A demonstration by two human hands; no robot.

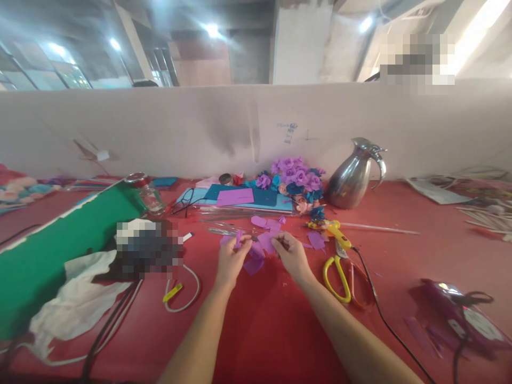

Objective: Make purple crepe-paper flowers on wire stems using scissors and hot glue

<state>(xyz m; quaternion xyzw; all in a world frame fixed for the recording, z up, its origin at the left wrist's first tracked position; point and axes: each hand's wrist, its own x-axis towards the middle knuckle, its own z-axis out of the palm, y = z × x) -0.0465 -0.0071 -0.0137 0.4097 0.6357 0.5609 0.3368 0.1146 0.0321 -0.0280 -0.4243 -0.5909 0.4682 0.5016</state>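
Both hands are raised close together over the red table (276,330). My left hand (232,261) has thumb and fingers pinched on a small purple paper piece (239,238). With closed fingertips my right hand (293,257) grips the edge of another purple paper piece (265,242), which reaches toward the left fingers. Whether the two pieces touch is too small to tell. Cut purple paper (254,265) lies just below and behind the hands, and a loose purple scrap (317,240) rests to their right.
Right of the hands lie a yellow glue gun (339,234) with a black cord and yellow-handled scissors (336,280). Behind are purple and blue paper flowers (298,176), paper sheets (236,197) and a metal jug (352,178). A glass jar (150,197) and green board (80,240) stand left.
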